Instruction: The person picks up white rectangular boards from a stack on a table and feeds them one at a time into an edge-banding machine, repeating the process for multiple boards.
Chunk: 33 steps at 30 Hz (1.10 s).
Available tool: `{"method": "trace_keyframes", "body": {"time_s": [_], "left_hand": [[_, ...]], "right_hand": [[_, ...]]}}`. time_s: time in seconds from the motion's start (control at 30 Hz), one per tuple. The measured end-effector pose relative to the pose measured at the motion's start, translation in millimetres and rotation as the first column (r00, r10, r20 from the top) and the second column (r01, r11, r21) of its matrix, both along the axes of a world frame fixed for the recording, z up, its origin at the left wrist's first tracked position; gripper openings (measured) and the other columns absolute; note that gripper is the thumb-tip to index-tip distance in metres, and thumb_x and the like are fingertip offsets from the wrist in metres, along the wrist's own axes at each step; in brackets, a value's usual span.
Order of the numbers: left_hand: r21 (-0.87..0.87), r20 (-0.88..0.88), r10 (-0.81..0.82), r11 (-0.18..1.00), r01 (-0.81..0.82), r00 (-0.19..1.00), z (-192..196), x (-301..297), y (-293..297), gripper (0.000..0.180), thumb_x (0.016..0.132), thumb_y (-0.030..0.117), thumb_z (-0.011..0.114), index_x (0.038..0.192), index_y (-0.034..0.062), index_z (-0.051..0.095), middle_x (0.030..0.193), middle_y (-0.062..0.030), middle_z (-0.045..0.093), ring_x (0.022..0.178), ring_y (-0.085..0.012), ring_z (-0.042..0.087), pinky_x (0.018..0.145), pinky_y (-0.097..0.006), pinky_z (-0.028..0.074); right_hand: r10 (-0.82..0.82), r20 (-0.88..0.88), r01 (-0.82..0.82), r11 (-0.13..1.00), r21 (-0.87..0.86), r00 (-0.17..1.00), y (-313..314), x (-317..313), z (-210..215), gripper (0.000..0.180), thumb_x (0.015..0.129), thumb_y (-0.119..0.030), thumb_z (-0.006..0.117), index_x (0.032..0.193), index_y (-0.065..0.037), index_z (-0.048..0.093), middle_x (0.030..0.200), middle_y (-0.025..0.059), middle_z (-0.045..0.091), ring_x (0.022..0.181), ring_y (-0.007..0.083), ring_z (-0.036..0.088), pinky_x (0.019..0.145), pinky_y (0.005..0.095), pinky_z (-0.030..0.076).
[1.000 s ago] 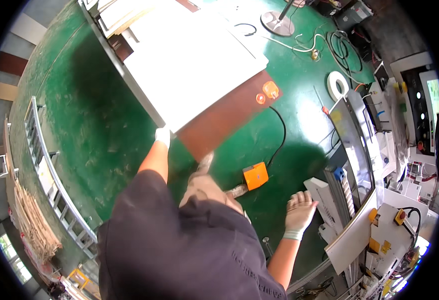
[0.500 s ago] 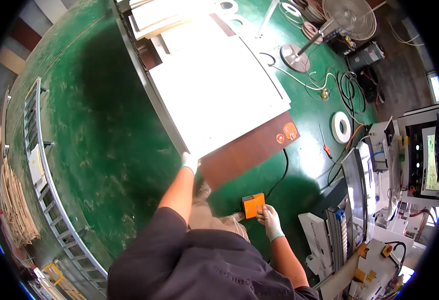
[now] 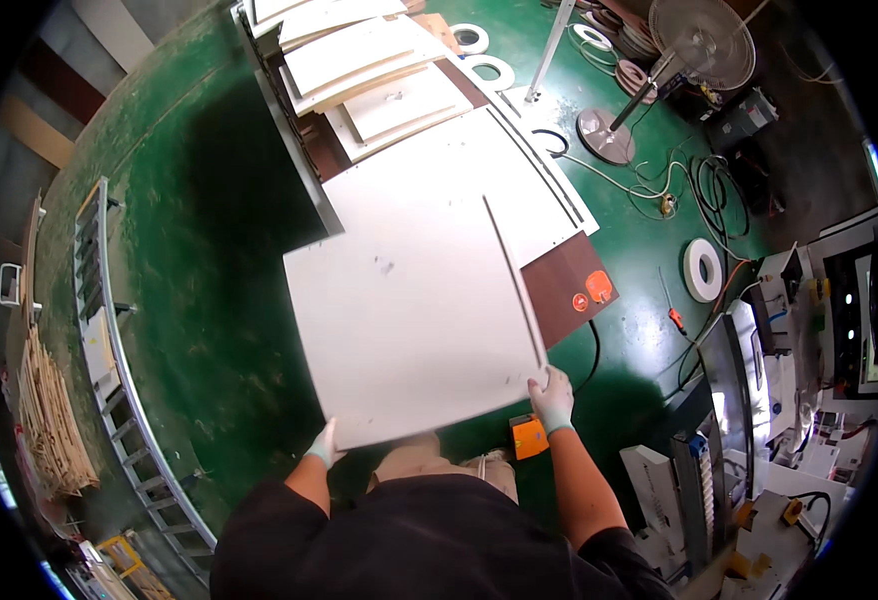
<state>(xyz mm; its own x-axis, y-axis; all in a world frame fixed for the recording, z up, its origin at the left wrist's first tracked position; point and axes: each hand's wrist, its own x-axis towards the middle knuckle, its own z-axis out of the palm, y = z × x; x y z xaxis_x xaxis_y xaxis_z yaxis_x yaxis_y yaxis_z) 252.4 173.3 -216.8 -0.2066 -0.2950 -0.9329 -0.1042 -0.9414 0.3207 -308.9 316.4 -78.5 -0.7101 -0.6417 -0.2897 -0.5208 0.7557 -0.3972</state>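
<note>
A large white panel point(image 3: 409, 320) is held out in front of my body, with a dark groove along its right side and a few smudges on its face. My left hand point(image 3: 326, 443), in a pale glove, grips its near left corner. At the near right corner, my gloved right hand point(image 3: 552, 397) has its thumb on top and its other fingers along the edge. The panel's far part overlaps another white panel point(image 3: 519, 170) lying on the brown worktable point(image 3: 569, 300). An orange box-like object point(image 3: 529, 437) shows beside my right wrist.
Stacked white boards point(image 3: 369, 65) lie farther along the table. A metal ladder point(image 3: 129, 400) lies at left near bundled wooden strips point(image 3: 54, 420). To the right are a standing fan point(image 3: 699, 50), a white tape roll point(image 3: 702, 270), loose cables point(image 3: 714, 185) and a machine point(image 3: 779, 340).
My right hand has left the orange object and now grips the white panel's near right corner. The panel has come toward me, off part of the stack, with my left hand at its other corner.
</note>
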Motion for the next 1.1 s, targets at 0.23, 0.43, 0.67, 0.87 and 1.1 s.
{"method": "trace_keyframes", "body": {"time_s": [0.23,0.43,0.67,0.87,1.1], "left_hand": [[-0.073,0.553,-0.209,0.952,0.296,0.806,106.7,93.2,-35.4,0.094,0.097,0.074,0.034,0.141,-0.0069,0.053,0.141,-0.0228,0.058,0.131,-0.0325,0.054,0.109,-0.042,0.041],[-0.472,0.421,0.026,0.860,0.194,0.907,173.9,-1.1,-94.4,0.080,0.100,0.063,0.045,0.132,-0.0087,0.060,0.132,-0.0196,0.064,0.120,-0.0266,0.061,0.102,-0.036,0.048],[-0.651,0.316,-0.202,0.665,0.367,0.927,182.4,-175.4,-160.0,0.082,0.099,0.069,0.042,0.126,-0.0048,0.065,0.117,-0.0112,0.070,0.105,-0.0235,0.067,0.094,-0.036,0.052],[-0.823,0.448,-0.561,0.045,0.566,0.696,227.3,-327.8,-118.8,0.060,0.104,0.047,0.050,0.105,-0.0098,0.068,0.090,-0.0120,0.070,0.082,-0.0187,0.063,0.078,-0.037,0.053],[-0.783,0.425,-0.676,0.058,0.619,0.602,288.4,-412.1,-9.0,0.062,0.104,0.051,0.050,0.101,-0.0085,0.067,0.085,-0.0093,0.066,0.078,-0.0193,0.059,0.072,-0.038,0.051]], "right_hand": [[-0.252,0.604,0.240,0.965,0.103,0.756,-60.9,24.8,-17.7,0.068,0.091,-0.058,0.060,0.106,0.007,0.070,0.087,0.0239,0.072,0.086,0.0371,0.071,0.081,0.0471,0.053],[-0.388,0.365,0.435,0.899,-0.051,0.846,-11.8,25.2,40.8,0.067,0.096,-0.056,0.050,0.089,0.007,0.072,0.088,0.0295,0.069,0.089,0.0435,0.067,0.085,0.0473,0.050],[-0.663,0.416,0.772,0.434,-0.464,0.623,131.0,45.8,84.8,0.051,0.102,-0.038,0.053,0.075,0.004,0.062,0.065,0.0134,0.057,0.062,0.0227,0.049,0.063,0.0396,0.042],[-0.842,0.441,0.894,0.102,-0.436,0.311,290.6,51.2,101.1,0.050,0.102,-0.038,0.055,0.070,0.001,0.060,0.063,0.0030,0.050,0.060,0.0150,0.043,0.058,0.0356,0.038],[-0.478,0.832,0.878,-0.222,-0.425,0.282,422.4,47.0,138.5,0.050,0.104,-0.047,0.048,0.112,0.001,0.060,0.103,0.0099,0.062,0.092,0.0195,0.058,0.083,0.0351,0.046]]}}
